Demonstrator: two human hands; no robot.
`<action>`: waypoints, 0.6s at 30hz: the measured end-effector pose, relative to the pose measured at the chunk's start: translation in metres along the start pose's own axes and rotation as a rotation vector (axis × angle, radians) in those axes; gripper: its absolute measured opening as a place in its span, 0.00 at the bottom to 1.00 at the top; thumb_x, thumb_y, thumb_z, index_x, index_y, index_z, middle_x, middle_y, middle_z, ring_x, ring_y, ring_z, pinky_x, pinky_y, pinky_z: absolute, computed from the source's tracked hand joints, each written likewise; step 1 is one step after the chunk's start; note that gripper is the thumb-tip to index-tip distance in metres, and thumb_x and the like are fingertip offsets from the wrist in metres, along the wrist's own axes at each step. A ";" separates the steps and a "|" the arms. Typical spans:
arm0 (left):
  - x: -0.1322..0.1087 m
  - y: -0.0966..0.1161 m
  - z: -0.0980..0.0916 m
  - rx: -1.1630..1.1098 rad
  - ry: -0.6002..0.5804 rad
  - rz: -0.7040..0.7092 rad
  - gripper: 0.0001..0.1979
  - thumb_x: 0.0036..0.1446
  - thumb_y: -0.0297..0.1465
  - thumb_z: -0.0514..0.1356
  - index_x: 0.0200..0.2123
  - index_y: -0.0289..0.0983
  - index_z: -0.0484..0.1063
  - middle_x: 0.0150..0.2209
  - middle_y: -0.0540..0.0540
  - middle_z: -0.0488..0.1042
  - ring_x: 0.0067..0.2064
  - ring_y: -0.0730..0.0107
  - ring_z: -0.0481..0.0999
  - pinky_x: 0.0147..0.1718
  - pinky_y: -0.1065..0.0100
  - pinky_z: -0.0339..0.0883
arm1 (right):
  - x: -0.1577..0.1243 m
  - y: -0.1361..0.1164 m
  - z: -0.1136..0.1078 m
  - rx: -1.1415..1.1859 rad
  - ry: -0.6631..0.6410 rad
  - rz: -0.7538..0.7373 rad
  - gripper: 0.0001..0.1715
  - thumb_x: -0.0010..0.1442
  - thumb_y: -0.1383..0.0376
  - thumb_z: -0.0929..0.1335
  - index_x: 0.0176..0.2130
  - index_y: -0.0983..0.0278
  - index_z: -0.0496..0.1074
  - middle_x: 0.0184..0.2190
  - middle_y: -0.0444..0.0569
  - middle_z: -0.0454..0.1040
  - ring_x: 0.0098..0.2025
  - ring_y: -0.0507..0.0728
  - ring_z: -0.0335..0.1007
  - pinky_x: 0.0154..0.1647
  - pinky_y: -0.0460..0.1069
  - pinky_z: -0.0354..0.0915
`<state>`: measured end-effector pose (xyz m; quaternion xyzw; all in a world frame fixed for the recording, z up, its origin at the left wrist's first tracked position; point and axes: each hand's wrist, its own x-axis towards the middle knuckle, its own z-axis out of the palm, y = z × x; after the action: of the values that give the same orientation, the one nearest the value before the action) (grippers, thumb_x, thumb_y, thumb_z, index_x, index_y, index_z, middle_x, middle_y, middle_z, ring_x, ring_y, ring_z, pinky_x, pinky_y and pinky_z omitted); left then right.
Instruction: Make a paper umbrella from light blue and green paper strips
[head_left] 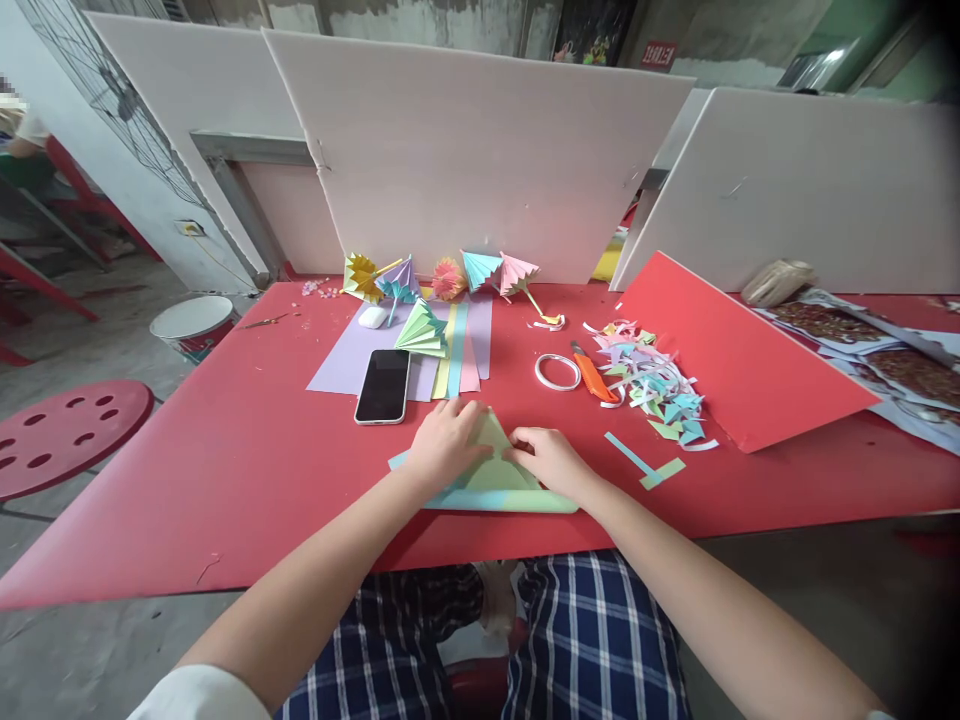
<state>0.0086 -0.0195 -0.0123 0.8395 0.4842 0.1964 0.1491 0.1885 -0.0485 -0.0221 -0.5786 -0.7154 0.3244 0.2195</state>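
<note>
A pale green sheet of paper (pixel 491 470), folded to a point at the top, lies near the table's front edge. My left hand (pixel 444 445) grips its left side, thumb and fingertips on the paper. At the right slope my right hand (pixel 551 460) has its fingers curled, with the fingertips pinching the paper's edge. Along the bottom runs a blue-to-green strip (pixel 510 501) that looks like a rolled or bent paper edge. Blue paper (pixel 397 461) sticks out beside my left wrist. How the layers lie under my hands is hidden.
Behind my hands are a phone (pixel 382 387), coloured paper sheets (pixel 337 360), small paper umbrellas (pixel 480 270) and a tape roll (pixel 557 372). An orange utility knife (pixel 592 374) lies by paper scraps (pixel 660 385). A red board (pixel 735 350) leans at right; white panels (pixel 480 150) stand behind.
</note>
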 end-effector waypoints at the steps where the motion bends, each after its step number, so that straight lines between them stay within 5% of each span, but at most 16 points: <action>1: 0.007 -0.003 0.001 -0.043 0.015 -0.005 0.22 0.48 0.36 0.60 0.47 0.39 0.63 0.44 0.43 0.69 0.45 0.60 0.67 0.39 0.64 0.61 | -0.002 0.000 0.000 0.033 -0.005 0.025 0.11 0.53 0.58 0.62 0.25 0.62 0.65 0.17 0.39 0.61 0.18 0.48 0.56 0.21 0.45 0.53; 7: 0.020 -0.008 0.001 -0.331 -0.160 -0.023 0.16 0.52 0.33 0.54 0.47 0.42 0.65 0.27 0.53 0.70 0.29 0.72 0.69 0.29 0.72 0.61 | -0.003 -0.001 -0.020 0.151 -0.098 0.103 0.15 0.53 0.54 0.63 0.31 0.62 0.69 0.22 0.42 0.67 0.22 0.50 0.62 0.22 0.45 0.60; 12: 0.013 -0.001 -0.001 -0.441 -0.204 -0.016 0.25 0.51 0.32 0.55 0.54 0.45 0.58 0.26 0.54 0.69 0.28 0.72 0.68 0.29 0.72 0.60 | 0.022 -0.008 -0.042 0.252 -0.106 0.105 0.18 0.56 0.54 0.61 0.36 0.63 0.71 0.35 0.47 0.72 0.27 0.50 0.66 0.31 0.48 0.64; 18: 0.013 0.000 -0.003 -0.460 -0.213 -0.053 0.27 0.51 0.32 0.55 0.55 0.46 0.56 0.25 0.54 0.69 0.27 0.73 0.66 0.28 0.72 0.60 | 0.032 -0.005 -0.039 0.401 -0.166 0.103 0.16 0.52 0.54 0.65 0.32 0.65 0.72 0.31 0.46 0.72 0.26 0.50 0.65 0.31 0.48 0.64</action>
<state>0.0132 -0.0084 -0.0076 0.7863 0.4303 0.2080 0.3915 0.2044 -0.0098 0.0060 -0.5303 -0.6220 0.5174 0.2536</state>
